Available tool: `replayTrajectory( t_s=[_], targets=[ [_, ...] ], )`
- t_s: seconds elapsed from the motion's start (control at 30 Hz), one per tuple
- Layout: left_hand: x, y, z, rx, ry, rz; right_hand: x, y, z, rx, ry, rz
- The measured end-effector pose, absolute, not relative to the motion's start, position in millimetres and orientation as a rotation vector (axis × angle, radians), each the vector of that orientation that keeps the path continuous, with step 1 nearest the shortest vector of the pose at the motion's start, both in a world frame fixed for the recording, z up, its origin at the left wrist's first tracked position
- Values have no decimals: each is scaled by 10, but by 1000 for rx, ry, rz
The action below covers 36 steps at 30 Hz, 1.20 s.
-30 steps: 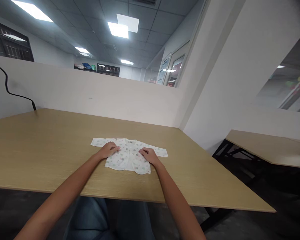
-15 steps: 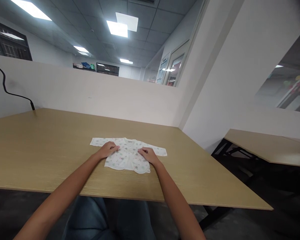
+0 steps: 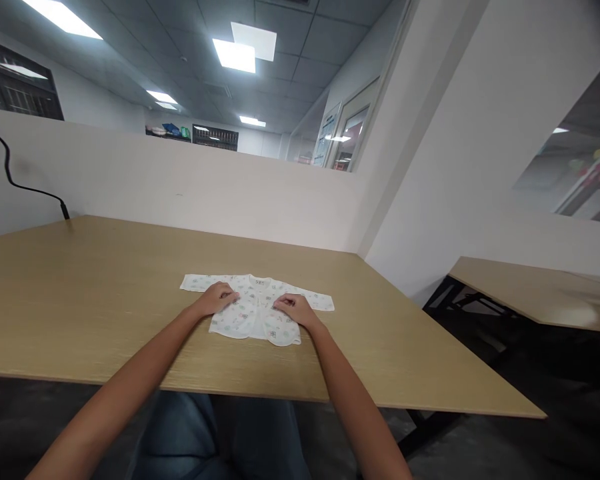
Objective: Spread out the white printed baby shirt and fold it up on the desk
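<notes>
A small white baby shirt with a scattered coloured print lies spread on the wooden table, its neckline facing away from me and both sleeves stretched out sideways. Its front opening parts toward the curved lower hem. My left hand rests on the shirt's left side below the sleeve, fingers curled and closed on the cloth. On the opposite side my right hand is closed in the same way, thumb and fingers together at the fabric near the chest. The undersides of both hands are hidden.
The table ends at a low white partition behind the shirt and a wall on the right. A black cable comes down at the far left corner. A second table stands to the right, past a gap.
My right hand's fingertips have shifted very slightly inward on the shirt. My left hand and the shirt stay almost where they were.
</notes>
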<state>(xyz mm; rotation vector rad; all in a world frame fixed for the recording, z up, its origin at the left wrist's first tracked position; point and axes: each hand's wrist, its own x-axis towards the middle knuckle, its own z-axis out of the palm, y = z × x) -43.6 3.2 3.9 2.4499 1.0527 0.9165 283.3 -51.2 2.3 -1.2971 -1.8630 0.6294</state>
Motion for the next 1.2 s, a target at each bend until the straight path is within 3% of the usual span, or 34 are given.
replayTrajectory(
  t_s=[1.2],
  targets=[
    [-446, 4, 32, 2435, 1019, 839, 2814, -550, 73, -1322, -1895, 667]
  ],
)
